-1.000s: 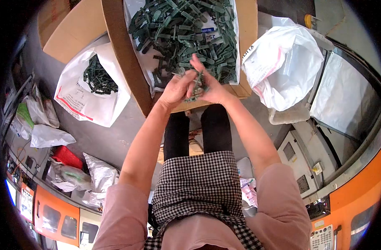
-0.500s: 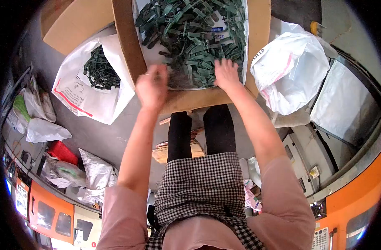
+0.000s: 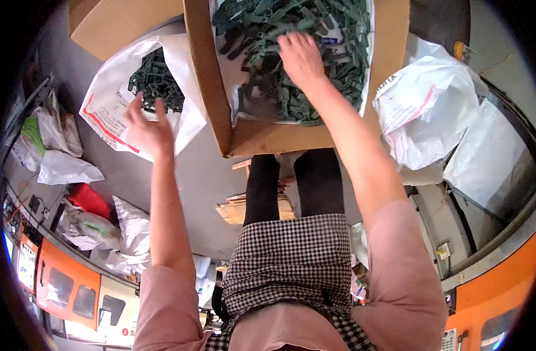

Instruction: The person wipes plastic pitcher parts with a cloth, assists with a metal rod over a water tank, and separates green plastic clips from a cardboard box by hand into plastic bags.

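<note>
My left hand (image 3: 149, 126) is over the near side of a white woven bag (image 3: 110, 96), with fingers apart and nothing visible in it. Dark green plastic clip-like pieces (image 3: 156, 82) lie inside that bag, just beyond my fingertips. My right hand (image 3: 303, 58) reaches into a cardboard box (image 3: 279, 139) lined in white. Its fingers are spread and bent slightly onto a heap of similar green plastic pieces (image 3: 303, 105); the fingertips are partly lost among them. A small blue item (image 3: 330, 41) shows in the heap to the right of this hand.
Right of the box stands an open white plastic bag (image 3: 429, 111). Stacked flat cardboard (image 3: 256, 210) lies on the floor by my legs. Several bags and a red item (image 3: 89, 200) are at the left. Orange machines (image 3: 66, 284) stand at both lower sides.
My left hand has moved left from the box to the white bag. My right hand has gone farther into the box and left across the heap. The view has shifted slightly.
</note>
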`<action>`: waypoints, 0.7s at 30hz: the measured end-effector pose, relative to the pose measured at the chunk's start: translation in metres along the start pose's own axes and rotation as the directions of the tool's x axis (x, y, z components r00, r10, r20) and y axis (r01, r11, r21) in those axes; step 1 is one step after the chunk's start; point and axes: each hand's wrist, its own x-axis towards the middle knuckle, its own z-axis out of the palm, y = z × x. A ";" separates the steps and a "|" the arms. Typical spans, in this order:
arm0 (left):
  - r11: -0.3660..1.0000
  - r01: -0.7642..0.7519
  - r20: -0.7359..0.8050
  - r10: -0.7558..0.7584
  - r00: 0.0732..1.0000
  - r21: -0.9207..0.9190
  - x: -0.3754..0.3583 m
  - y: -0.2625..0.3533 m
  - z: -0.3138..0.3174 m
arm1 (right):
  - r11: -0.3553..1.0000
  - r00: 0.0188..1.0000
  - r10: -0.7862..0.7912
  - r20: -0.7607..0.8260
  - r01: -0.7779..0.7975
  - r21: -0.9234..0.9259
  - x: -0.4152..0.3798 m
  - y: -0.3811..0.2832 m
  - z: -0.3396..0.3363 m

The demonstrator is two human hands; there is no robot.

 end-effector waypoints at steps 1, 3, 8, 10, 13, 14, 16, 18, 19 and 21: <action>0.983 -0.102 -0.045 0.097 0.994 -0.154 -0.007 0.024 0.007 | 0.978 0.984 0.152 0.089 -0.163 0.133 -0.018 -0.005 -0.020; 0.951 -0.179 0.055 0.198 0.979 -0.251 -0.031 0.069 0.018 | 0.885 0.921 0.336 0.197 -0.380 0.269 -0.052 -0.006 -0.044; 0.814 -0.443 0.320 0.563 0.762 -0.375 -0.083 0.140 0.043 | 0.062 0.536 0.340 0.773 -0.833 0.550 -0.098 -0.001 -0.091; 0.802 -0.416 0.310 0.563 0.766 -0.428 -0.084 0.145 0.054 | -0.317 0.447 0.057 0.893 -0.840 0.441 -0.113 0.003 -0.092; 0.783 -0.281 0.329 0.517 0.790 -0.555 -0.077 0.147 0.064 | -0.329 0.405 -0.153 0.901 -0.881 0.340 -0.115 0.010 -0.102; 0.783 -0.282 0.330 0.518 0.789 -0.555 -0.076 0.151 0.062 | -0.290 0.361 -0.280 0.890 -0.915 0.280 -0.114 0.014 -0.103; 0.618 0.198 0.400 0.206 0.893 -0.761 -0.076 0.162 0.058 | -0.298 0.392 -0.328 0.859 -0.906 0.300 -0.113 0.019 -0.101; 0.557 0.369 0.477 0.056 0.877 -0.744 -0.075 0.168 0.059 | -0.162 0.420 -0.248 0.873 -0.906 0.391 -0.106 0.019 -0.101; 0.598 0.418 0.580 0.099 0.808 -0.684 -0.075 0.166 0.062 | -0.082 0.440 -0.255 0.861 -0.897 0.435 -0.101 0.019 -0.100; 0.726 0.376 0.686 0.177 0.706 -0.575 -0.073 0.166 0.068 | 0.187 0.488 -0.080 0.869 -0.849 0.494 -0.101 0.008 -0.095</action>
